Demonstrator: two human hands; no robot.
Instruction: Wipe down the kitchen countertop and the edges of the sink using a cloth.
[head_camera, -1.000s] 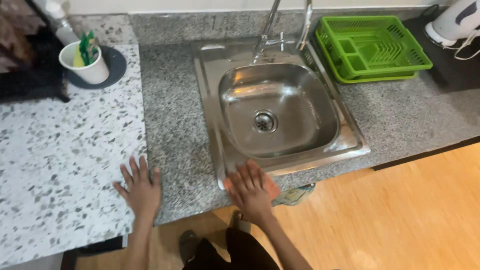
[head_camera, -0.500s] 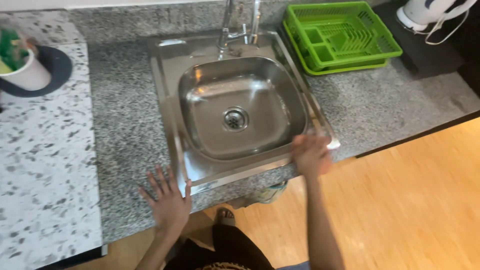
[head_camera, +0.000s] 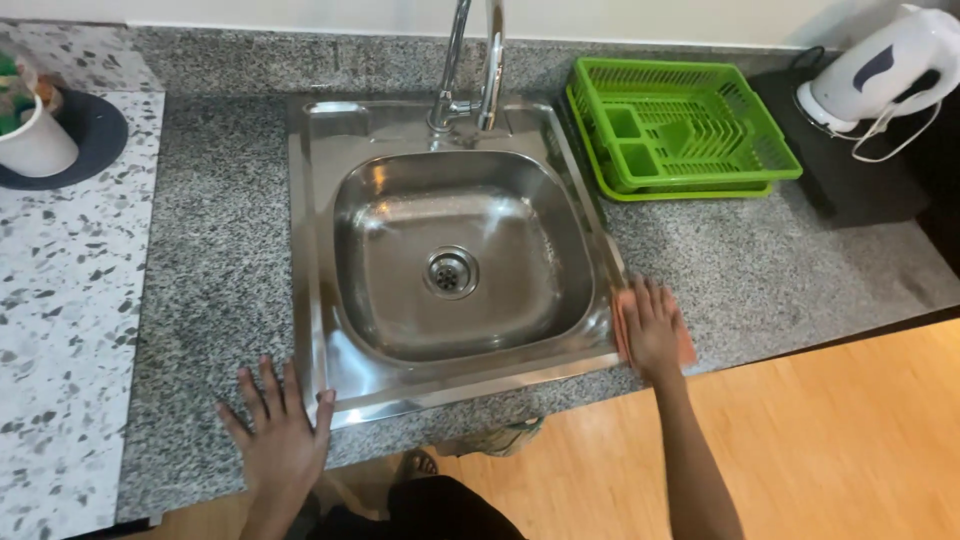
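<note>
While the left hand (head_camera: 280, 435) lies splayed flat at lower left, the right hand (head_camera: 652, 330) presses a cloth (head_camera: 685, 345) beside the sink (head_camera: 320, 250); flat, even pressure suits.

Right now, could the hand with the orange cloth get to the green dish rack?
Probably yes. The right hand rests on the orange cloth beside the sink, and only bare grey counter lies between it and the green dish rack.

A flat orange cloth (head_camera: 684, 340) lies on the grey granite counter (head_camera: 760, 270), just beside the sink's right rim.
</note>
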